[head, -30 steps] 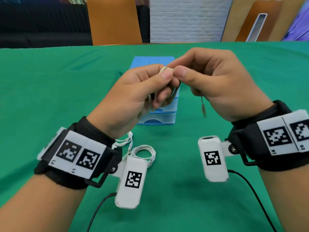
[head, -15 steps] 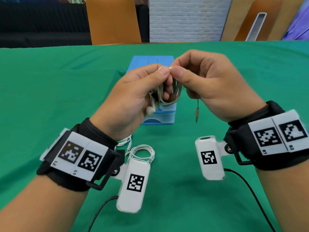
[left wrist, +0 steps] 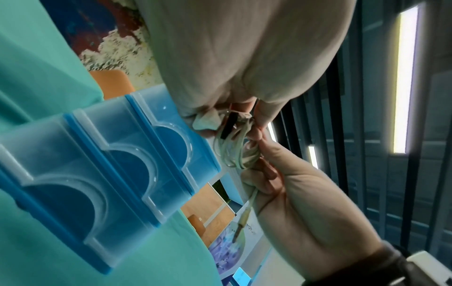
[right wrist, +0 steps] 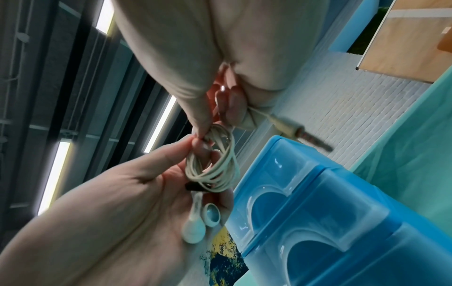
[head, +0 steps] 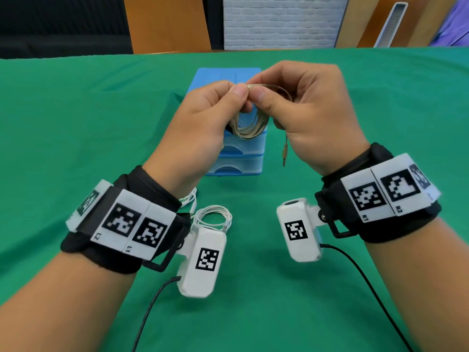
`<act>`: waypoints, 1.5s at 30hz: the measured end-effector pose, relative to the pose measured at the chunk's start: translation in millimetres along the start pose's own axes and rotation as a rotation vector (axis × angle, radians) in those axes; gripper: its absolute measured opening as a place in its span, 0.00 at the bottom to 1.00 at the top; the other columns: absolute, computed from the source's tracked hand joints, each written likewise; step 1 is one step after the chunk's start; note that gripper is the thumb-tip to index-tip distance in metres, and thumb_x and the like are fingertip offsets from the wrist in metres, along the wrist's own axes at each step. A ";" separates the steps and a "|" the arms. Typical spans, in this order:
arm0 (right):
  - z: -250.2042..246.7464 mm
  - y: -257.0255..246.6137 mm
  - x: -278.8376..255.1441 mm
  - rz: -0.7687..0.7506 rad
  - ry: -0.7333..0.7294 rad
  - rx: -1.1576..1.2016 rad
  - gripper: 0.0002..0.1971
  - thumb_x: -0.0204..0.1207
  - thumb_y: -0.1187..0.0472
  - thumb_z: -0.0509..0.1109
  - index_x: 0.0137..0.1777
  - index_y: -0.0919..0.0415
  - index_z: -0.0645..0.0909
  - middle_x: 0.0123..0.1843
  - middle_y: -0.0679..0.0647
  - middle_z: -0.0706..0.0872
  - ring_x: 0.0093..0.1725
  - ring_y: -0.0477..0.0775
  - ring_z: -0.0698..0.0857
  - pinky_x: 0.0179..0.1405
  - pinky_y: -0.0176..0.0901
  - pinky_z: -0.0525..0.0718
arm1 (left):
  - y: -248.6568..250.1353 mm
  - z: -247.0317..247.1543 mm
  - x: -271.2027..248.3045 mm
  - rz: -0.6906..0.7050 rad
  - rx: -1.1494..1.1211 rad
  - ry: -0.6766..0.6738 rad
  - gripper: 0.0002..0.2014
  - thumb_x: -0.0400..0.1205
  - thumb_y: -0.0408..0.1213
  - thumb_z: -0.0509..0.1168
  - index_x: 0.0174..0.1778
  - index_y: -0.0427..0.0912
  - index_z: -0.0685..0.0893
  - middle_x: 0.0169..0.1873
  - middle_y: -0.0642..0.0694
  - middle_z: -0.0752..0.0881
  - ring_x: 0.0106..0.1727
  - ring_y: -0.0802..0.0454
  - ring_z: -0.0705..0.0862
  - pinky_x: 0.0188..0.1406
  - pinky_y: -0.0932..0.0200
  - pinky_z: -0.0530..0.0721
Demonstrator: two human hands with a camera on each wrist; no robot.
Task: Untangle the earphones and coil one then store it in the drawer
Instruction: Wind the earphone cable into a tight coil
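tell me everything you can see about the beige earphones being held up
The beige earphones are a thin, rubbery-looking cable wound into a small loose coil of several loops, held in the air in front of the blue drawer unit. The left hand and right hand pinch the top of the coil between thumbs and fingers. Two pale earbuds lie against the left palm beside a small black piece on the cable. The jack plug hangs free below the right hand.

"L1", "L2", "R1", "R2" on wristbands [head: 132, 224]
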State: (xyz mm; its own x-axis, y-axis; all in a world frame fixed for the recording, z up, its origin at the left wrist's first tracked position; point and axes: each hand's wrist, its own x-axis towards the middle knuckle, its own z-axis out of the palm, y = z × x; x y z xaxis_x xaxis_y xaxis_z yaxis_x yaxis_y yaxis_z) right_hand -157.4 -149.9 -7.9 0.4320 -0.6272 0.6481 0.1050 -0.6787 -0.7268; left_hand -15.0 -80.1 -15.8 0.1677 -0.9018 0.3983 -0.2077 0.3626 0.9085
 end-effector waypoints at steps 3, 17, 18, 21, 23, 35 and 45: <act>-2.2 -0.6 0.9 -0.006 0.008 -0.059 0.06 0.80 0.72 0.72 0.51 0.76 0.87 0.36 0.52 0.87 0.28 0.32 0.81 0.32 0.22 0.75 | -1.9 -5.1 1.5 0.067 0.123 0.004 0.17 0.88 0.41 0.61 0.47 0.28 0.84 0.39 0.32 0.83 0.42 0.49 0.78 0.45 0.43 0.79; -14.2 3.4 -0.9 0.104 -0.066 -0.008 0.07 0.81 0.64 0.72 0.51 0.69 0.88 0.31 0.46 0.83 0.26 0.42 0.71 0.27 0.35 0.65 | 4.0 -15.5 1.1 0.172 0.116 0.037 0.06 0.83 0.29 0.71 0.51 0.29 0.85 0.42 0.33 0.91 0.40 0.36 0.92 0.41 0.35 0.90; -16.0 5.5 -0.3 0.132 -0.056 0.029 0.08 0.81 0.63 0.71 0.51 0.68 0.88 0.34 0.55 0.81 0.28 0.48 0.68 0.27 0.45 0.61 | 4.4 -15.6 1.0 0.160 0.100 0.043 0.05 0.83 0.29 0.71 0.51 0.30 0.86 0.43 0.33 0.91 0.39 0.37 0.92 0.41 0.36 0.91; -24.1 9.5 -0.8 0.153 -0.059 0.010 0.06 0.82 0.65 0.70 0.50 0.70 0.84 0.35 0.58 0.79 0.29 0.50 0.69 0.28 0.45 0.64 | 5.6 -16.5 0.4 0.137 0.049 0.054 0.03 0.83 0.28 0.70 0.50 0.32 0.86 0.42 0.33 0.90 0.38 0.37 0.92 0.42 0.36 0.91; -26.7 11.3 -2.5 0.114 -0.116 -0.104 0.04 0.83 0.68 0.70 0.49 0.70 0.84 0.34 0.54 0.81 0.30 0.45 0.76 0.30 0.34 0.73 | 6.6 -16.4 0.2 0.143 0.025 0.059 0.03 0.83 0.28 0.70 0.50 0.31 0.86 0.43 0.31 0.90 0.38 0.33 0.91 0.42 0.37 0.91; -6.5 7.1 -3.8 0.175 -0.165 0.022 0.11 0.78 0.65 0.69 0.48 0.77 0.79 0.32 0.67 0.84 0.24 0.53 0.82 0.23 0.46 0.75 | 6.1 -12.8 0.3 0.065 -0.155 0.061 0.01 0.84 0.33 0.70 0.48 0.41 0.87 0.36 0.42 0.90 0.35 0.19 0.81 0.29 0.12 0.72; -8.1 -3.5 -3.0 0.454 -0.082 0.475 0.16 0.78 0.58 0.63 0.47 0.71 0.86 0.45 0.69 0.89 0.42 0.63 0.87 0.48 0.53 0.87 | 3.6 -11.2 -1.2 0.073 -0.162 0.077 0.01 0.84 0.31 0.70 0.49 0.38 0.85 0.35 0.46 0.89 0.32 0.52 0.89 0.29 0.21 0.79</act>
State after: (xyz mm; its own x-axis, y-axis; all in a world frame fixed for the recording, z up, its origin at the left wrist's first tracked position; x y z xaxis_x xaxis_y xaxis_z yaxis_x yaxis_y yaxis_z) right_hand -166.3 -148.7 -5.4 0.5908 -0.7678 0.2480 0.2718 -0.1001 -0.9571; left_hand -5.2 -75.0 -11.6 0.2324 -0.8533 0.4668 -0.0649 0.4652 0.8828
